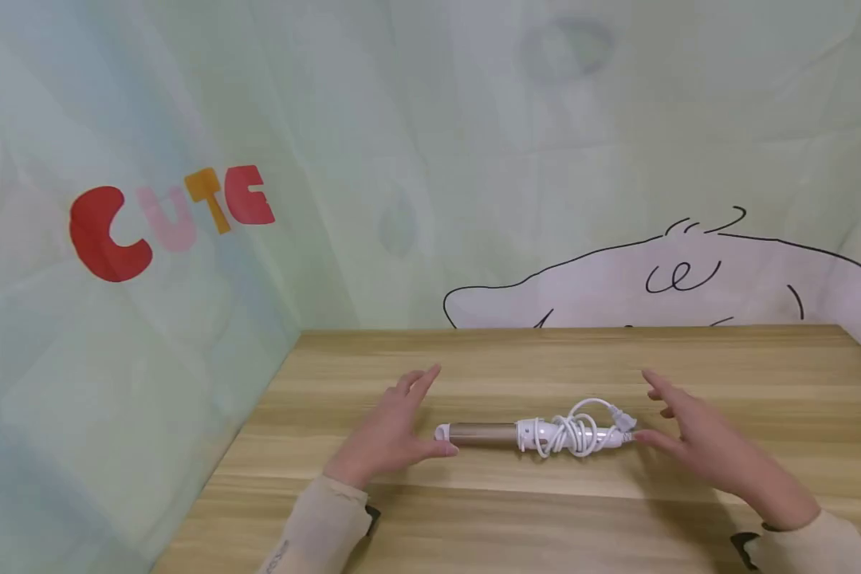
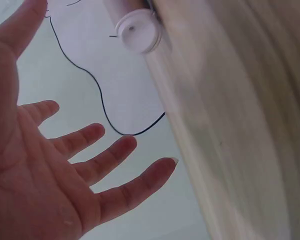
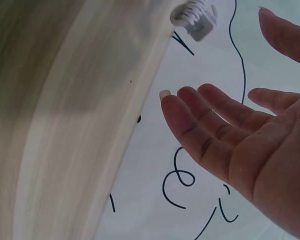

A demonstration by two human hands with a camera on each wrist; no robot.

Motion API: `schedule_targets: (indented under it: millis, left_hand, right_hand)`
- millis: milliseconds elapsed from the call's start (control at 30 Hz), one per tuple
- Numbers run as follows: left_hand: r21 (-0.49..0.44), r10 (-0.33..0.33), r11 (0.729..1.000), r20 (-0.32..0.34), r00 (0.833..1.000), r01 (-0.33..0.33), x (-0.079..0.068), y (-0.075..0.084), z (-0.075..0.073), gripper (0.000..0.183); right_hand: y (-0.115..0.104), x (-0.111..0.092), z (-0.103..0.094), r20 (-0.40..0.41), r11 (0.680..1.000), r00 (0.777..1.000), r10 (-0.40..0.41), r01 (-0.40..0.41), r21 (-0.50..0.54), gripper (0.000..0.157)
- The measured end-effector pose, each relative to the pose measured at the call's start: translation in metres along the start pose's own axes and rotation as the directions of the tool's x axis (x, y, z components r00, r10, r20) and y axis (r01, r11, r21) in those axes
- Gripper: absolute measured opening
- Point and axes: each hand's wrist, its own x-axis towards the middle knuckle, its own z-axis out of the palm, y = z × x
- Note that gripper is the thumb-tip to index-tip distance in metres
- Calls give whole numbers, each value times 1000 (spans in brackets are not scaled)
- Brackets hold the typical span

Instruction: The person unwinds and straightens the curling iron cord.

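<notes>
Pale green cloth [image 1: 373, 96] hangs behind the table [image 1: 473, 526], with bright letters [image 1: 174, 236] between nine and ten o'clock of the head view and a cartoon drawing [image 1: 617, 279] at three. On the wood-grain table, toward five o'clock of that view's centre, lies a curling iron [image 1: 525, 434], its gold barrel [image 1: 484, 434] aimed at nine o'clock. White cord [image 1: 570, 438] loops round its handle [image 1: 604, 437], the plug [image 1: 623, 419] near the three o'clock end. The person's left hand [image 1: 391, 434] sits at its nine o'clock, the right hand [image 1: 710, 442] at three, both relaxed, fingers extended, grasping nothing.
</notes>
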Motion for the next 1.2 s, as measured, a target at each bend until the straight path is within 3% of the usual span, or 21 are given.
schedule_targets:
  millis: [200, 467, 767, 1000, 1200]
  left_hand:
    - [31, 21, 999, 90, 996, -24, 5, 2, 15, 94]
    - [71, 42, 996, 143, 989, -53, 2, 5, 23, 66]
    - [80, 54, 995, 148, 988, -67, 2, 11, 20, 49]
    - [82, 58, 994, 140, 988, -70, 3, 11, 18, 40]
    - [158, 74, 983, 129, 989, -94, 1, 12, 21, 29]
  right_hand:
    - [2, 4, 7, 64, 1000, 998, 4, -4, 9, 66]
    - [1, 6, 20, 95, 992, 994, 54, -64, 106, 54]
    - [-4, 8, 19, 116, 962, 984, 135, -158, 224, 51]
    - [-8, 9, 20, 91, 935, 988, 123, -146, 323, 50]
    - [-12, 8, 21, 69, 937, 987, 142, -157, 313, 48]
